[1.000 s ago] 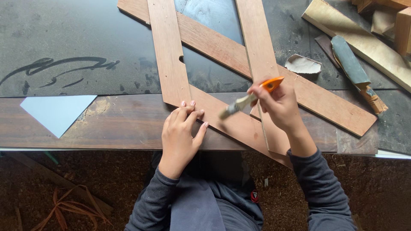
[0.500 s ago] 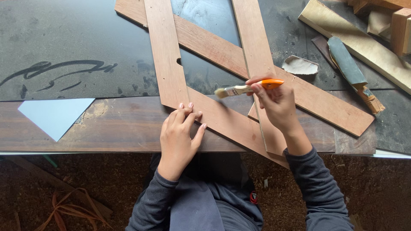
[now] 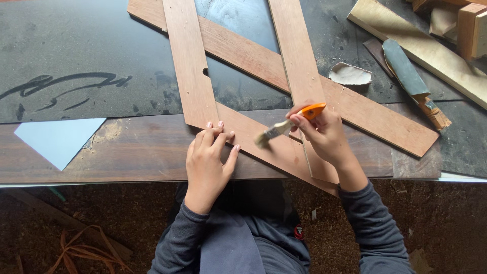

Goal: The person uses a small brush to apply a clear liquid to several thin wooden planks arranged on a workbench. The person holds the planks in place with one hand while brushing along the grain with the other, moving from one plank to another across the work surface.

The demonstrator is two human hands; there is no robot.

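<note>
Three reddish-brown wooden boards (image 3: 238, 48) lie crossed on a dark workbench (image 3: 76, 50). My left hand (image 3: 208, 162) rests flat on the near end of the left board (image 3: 187, 76), fingers together and pressing down. My right hand (image 3: 324, 134) grips a small paintbrush (image 3: 284, 124) by its orange handle. The brush bristles touch the diagonal board just right of my left fingertips. The right board (image 3: 299, 71) runs under my right hand.
A pale blue triangular sheet (image 3: 56, 139) lies at the left on the bench's brown front strip. At the right are a torn scrap of sandpaper (image 3: 350, 75), a sanding tool (image 3: 408, 76), a pale plank (image 3: 421, 40) and wood blocks (image 3: 469, 28). Sawdust covers the floor below.
The brush has swung down and left, its bristles dropping from beside the right board onto the diagonal board near my left hand. My left hand has stayed put.
</note>
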